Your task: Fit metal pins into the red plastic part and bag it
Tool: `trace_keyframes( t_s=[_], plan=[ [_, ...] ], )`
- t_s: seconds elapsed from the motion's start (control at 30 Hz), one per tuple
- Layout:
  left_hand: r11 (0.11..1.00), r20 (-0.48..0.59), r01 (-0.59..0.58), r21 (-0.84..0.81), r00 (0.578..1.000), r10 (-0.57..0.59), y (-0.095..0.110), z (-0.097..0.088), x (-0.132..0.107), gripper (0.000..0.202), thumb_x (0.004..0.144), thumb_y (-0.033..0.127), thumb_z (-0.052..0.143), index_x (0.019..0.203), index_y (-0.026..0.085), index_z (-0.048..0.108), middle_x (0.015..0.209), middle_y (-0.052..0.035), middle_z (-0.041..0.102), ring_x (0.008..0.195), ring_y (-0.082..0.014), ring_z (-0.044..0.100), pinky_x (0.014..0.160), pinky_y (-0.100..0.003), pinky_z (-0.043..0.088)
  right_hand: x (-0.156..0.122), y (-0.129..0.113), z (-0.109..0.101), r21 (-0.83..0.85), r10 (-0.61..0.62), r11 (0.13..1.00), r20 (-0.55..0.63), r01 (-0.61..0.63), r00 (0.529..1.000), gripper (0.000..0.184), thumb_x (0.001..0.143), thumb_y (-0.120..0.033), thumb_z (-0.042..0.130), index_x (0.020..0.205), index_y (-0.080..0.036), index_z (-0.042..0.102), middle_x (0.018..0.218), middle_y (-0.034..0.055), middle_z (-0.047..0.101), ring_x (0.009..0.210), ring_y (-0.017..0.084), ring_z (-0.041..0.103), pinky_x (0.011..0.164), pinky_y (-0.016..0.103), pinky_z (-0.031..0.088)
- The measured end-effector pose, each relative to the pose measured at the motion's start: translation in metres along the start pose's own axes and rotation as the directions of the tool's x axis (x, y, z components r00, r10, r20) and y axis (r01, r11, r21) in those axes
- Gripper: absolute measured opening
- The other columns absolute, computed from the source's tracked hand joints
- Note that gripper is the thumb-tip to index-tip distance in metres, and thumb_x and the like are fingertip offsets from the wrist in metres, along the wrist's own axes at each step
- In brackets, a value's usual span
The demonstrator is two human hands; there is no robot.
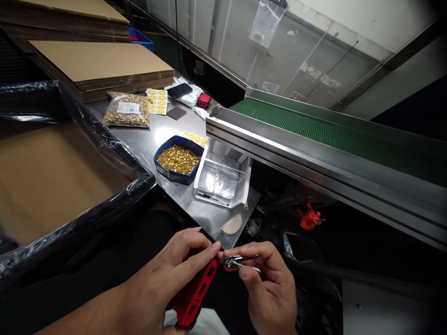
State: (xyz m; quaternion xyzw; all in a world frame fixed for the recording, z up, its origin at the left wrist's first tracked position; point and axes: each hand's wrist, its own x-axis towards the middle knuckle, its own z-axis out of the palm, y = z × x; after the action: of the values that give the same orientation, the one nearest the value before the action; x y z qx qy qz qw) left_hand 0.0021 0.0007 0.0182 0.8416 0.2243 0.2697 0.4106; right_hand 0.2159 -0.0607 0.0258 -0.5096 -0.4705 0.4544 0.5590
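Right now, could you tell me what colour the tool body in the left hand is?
Red with black, seen best in the head view: tool body, left hand.

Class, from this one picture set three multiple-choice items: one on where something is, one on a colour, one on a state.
1. Where is the blue tray of gold parts?
A. on the green belt
B. on the metal table, left of the white box
C. in the left hand

2. What colour is the slotted piece in the left hand?
A. red
B. yellow
C. white

3. What is the right hand doing?
A. resting flat
B. pinching a small metal part
C. holding a phone

Key: B, the tray sits on the table beside the box; A, the piece is red; B, fingertips close on the metal part.
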Motion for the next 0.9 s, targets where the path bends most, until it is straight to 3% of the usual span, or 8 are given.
trace_keyframes(
  t_s=[0.2, 0.5, 0.77, 0.9],
  plan=[
    [0.999, -0.002, 0.038, -0.008, 0.999, -0.038, 0.0005, 0.0016, -0.0032, 0.094, 0.062, 0.007, 0.052, 0.152, 0.02, 0.028, 0.148, -0.0083, 0.03, 0.134, -0.0253, 0.041, 0.115, -0.036, 0.039, 0.0027, -0.0022, -0.0015, -0.032, 0.013, 0.999, 0.044, -0.012, 0.999, 0.019, 0.088, -0.027, 0.068, 0.107, -0.026, 0.064, 0.101, 0.0046, 0.074, 0.086, 0.016, 0.072, 0.076, 0.025, 0.062],
    [1.0, 0.033, 0.013, 0.02, 0.999, -0.014, 0.0019, -0.0011, 0.0016, 0.096, 0.063, 0.008, 0.054, 0.153, 0.02, 0.025, 0.148, -0.011, 0.031, 0.134, -0.0293, 0.039, 0.113, -0.043, 0.041, 0.0001, -0.0037, -0.0037, -0.092, -0.005, 0.996, 0.058, 0.01, 0.998, 0.022, 0.085, -0.023, 0.072, 0.106, -0.025, 0.068, 0.1, 0.0051, 0.073, 0.088, 0.017, 0.072, 0.077, 0.026, 0.062],
    [0.999, 0.034, 0.033, 0.003, 0.999, -0.033, 0.0018, -0.0022, 0.0013, 0.1, 0.058, 0.004, 0.058, 0.152, 0.021, 0.028, 0.145, -0.0098, 0.034, 0.129, -0.0265, 0.044, 0.106, -0.034, 0.048, 0.0007, 0.0007, -0.0029, 0.108, 0.027, 0.994, 0.051, -0.033, 0.998, 0.016, 0.091, -0.02, 0.063, 0.106, -0.024, 0.06, 0.103, 0.0075, 0.069, 0.092, 0.022, 0.071, 0.073, 0.036, 0.065],
    [0.999, 0.073, 0.037, 0.022, 0.997, -0.039, 0.0014, -0.0038, 0.0017, 0.105, 0.054, 0.002, 0.055, 0.153, 0.021, 0.026, 0.144, -0.0106, 0.035, 0.128, -0.0278, 0.044, 0.105, -0.037, 0.048, 0.0003, 0.0004, -0.0089, 0.001, 0.02, 1.0, 0.114, -0.021, 0.993, 0.023, 0.088, -0.018, 0.067, 0.11, -0.024, 0.062, 0.105, 0.0075, 0.069, 0.084, 0.017, 0.069, 0.076, 0.035, 0.064]
  ],
)
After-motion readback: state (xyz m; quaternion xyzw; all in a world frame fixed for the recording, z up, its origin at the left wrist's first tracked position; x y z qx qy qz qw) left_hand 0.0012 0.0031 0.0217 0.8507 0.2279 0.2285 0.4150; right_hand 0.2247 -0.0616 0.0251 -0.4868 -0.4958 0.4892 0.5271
